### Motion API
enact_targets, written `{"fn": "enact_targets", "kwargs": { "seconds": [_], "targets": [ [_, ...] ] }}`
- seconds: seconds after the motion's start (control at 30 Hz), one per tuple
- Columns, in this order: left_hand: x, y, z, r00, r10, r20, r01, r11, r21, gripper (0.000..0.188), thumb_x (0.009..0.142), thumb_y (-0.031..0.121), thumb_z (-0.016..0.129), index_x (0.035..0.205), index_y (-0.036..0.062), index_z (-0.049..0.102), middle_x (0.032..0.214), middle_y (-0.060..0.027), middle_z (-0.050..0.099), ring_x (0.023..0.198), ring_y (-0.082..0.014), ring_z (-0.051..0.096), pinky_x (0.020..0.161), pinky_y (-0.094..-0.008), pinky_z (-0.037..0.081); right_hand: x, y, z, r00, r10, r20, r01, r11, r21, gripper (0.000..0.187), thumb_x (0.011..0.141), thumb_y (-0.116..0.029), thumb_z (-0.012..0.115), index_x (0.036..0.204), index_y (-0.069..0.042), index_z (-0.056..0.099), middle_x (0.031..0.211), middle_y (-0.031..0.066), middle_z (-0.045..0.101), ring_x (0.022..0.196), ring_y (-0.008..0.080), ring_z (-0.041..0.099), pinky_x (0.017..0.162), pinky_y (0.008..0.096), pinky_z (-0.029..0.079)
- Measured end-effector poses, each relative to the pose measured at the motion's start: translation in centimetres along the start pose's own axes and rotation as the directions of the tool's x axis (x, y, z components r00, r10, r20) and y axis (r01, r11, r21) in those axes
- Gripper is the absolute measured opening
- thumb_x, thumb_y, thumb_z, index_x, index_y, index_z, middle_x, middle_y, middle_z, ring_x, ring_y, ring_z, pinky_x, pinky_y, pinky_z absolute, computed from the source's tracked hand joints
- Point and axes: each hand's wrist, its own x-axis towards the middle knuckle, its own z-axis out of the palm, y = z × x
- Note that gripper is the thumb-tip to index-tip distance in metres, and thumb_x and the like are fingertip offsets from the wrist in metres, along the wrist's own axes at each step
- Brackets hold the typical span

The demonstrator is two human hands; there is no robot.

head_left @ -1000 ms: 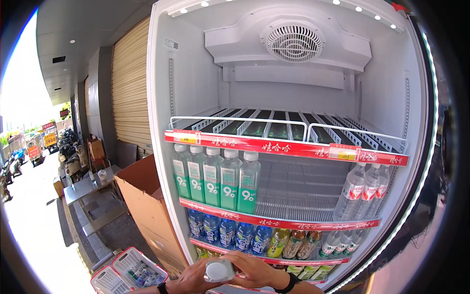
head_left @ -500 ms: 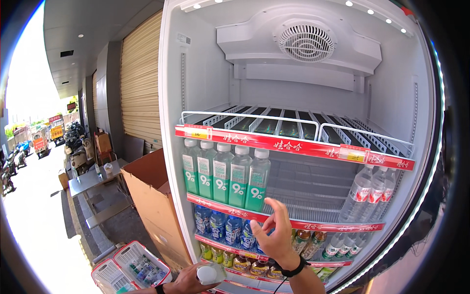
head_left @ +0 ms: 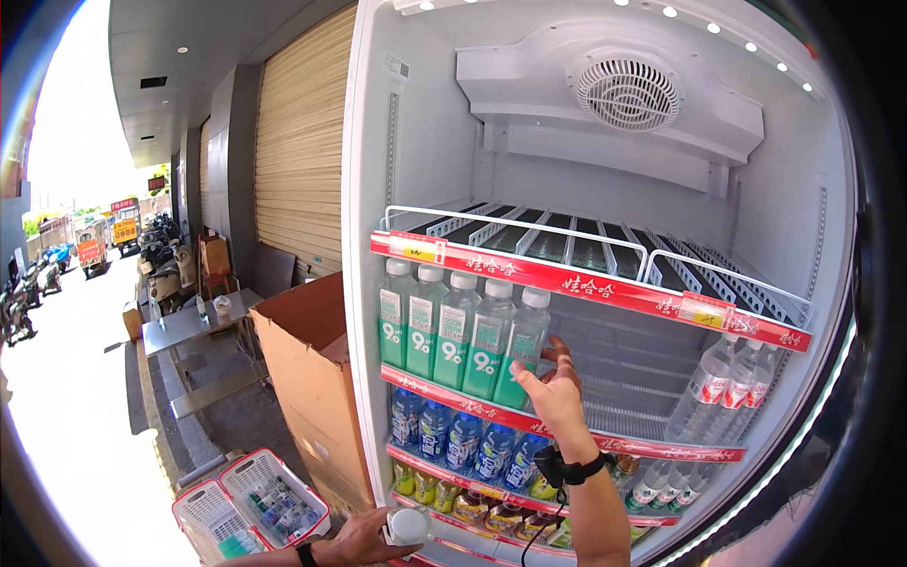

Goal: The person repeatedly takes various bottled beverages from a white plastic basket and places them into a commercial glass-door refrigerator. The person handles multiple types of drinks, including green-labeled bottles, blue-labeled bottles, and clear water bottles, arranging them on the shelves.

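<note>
In an upright display fridge, a row of clear bottles with green-and-white labels and white caps [head_left: 456,321] stands upright at the left of the second shelf. My right hand [head_left: 559,397] is beside the rightmost green-labelled bottle [head_left: 525,329]. Its thumb lies over the front of the label and its other fingers are apart along the bottle's right side; it does not wrap round the bottle. Low in the view, my left hand [head_left: 355,540] is closed on a white-capped bottle [head_left: 408,526], seen from above; its label is hidden.
Clear red-labelled bottles [head_left: 710,383] stand at the shelf's right end. Blue-labelled bottles [head_left: 464,442] fill the shelf below. The top shelf has a wire rail [head_left: 520,222]. At left are a tall cardboard box [head_left: 316,416], a red-rimmed white basket [head_left: 248,465] with bottles and a metal table [head_left: 189,326].
My right hand has moved up to the rightmost green-labelled bottle from below it. My left hand still holds its bottle. The view has shifted, so the fridge sits further right.
</note>
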Motion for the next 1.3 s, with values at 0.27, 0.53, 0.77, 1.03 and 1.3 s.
{"fn": "enact_targets", "kwargs": {
  "seconds": [0.27, 0.53, 0.77, 1.03, 1.3],
  "targets": [
    [-0.2, -0.8, -0.6, 0.996, -0.079, 0.043, 0.068, 0.977, 0.203, 0.079, 0.077, 0.059, 0.091, 0.134, 0.0091, 0.069, 0.116, -0.0129, 0.077, 0.105, -0.0312, 0.077, 0.091, -0.0414, 0.061, 1.4, 2.8, 1.0, 0.966, -0.186, -0.181, 0.135, 0.955, -0.264, 0.076, 0.085, -0.043, 0.088, 0.138, 0.004, 0.059, 0.125, 0.0224, 0.067, 0.109, 0.0352, 0.069, 0.092, 0.0438, 0.055],
    [-1.0, -2.9, -1.6, 0.997, -0.012, 0.08, -0.002, 0.984, 0.178, 0.078, 0.08, 0.045, 0.092, 0.143, 0.0097, 0.061, 0.11, -0.0163, 0.077, 0.096, -0.0316, 0.077, 0.084, -0.0409, 0.063, -1.9, 0.8, 0.3, 0.958, -0.13, -0.254, 0.076, 0.974, -0.213, 0.065, 0.087, -0.037, 0.088, 0.129, 0.004, 0.059, 0.1, 0.0157, 0.072, 0.078, 0.0251, 0.071, 0.075, 0.0392, 0.056],
    [-2.6, -5.1, -3.8, 0.998, -0.036, 0.047, 0.025, 0.978, 0.207, 0.078, 0.079, 0.042, 0.093, 0.142, 0.0088, 0.061, 0.115, -0.0157, 0.074, 0.102, -0.0301, 0.075, 0.087, -0.0407, 0.061, -3.6, 3.2, -0.6, 0.929, -0.284, -0.235, 0.303, 0.952, 0.045, 0.061, 0.098, -0.017, 0.079, 0.143, 0.003, 0.042, 0.116, 0.012, 0.07, 0.088, 0.012, 0.07, 0.074, 0.0268, 0.055],
    [-5.2, -8.0, -7.6, 0.959, -0.279, -0.05, 0.283, 0.938, 0.198, 0.075, 0.079, 0.042, 0.092, 0.138, 0.0067, 0.064, 0.111, -0.0131, 0.075, 0.095, -0.0275, 0.076, 0.081, -0.0387, 0.06, -5.4, 4.8, 2.0, 0.656, -0.522, -0.545, 0.629, 0.777, 0.014, 0.067, 0.102, -0.014, 0.07, 0.155, 0.009, 0.034, 0.146, 0.028, 0.055, 0.123, 0.0321, 0.066, 0.103, 0.0393, 0.055],
    [-10.2, -17.0, -10.2, 0.869, -0.471, -0.152, 0.491, 0.858, 0.15, 0.074, 0.079, 0.044, 0.091, 0.132, -0.0003, 0.064, 0.099, -0.013, 0.072, 0.084, -0.026, 0.073, 0.076, -0.0392, 0.059, -11.1, 14.8, 0.9, 0.942, -0.323, -0.093, 0.336, 0.904, 0.264, 0.085, 0.101, -0.037, 0.067, 0.162, 0.002, 0.022, 0.149, 0.0333, 0.049, 0.127, 0.0417, 0.063, 0.102, 0.051, 0.059]
  ]
}}
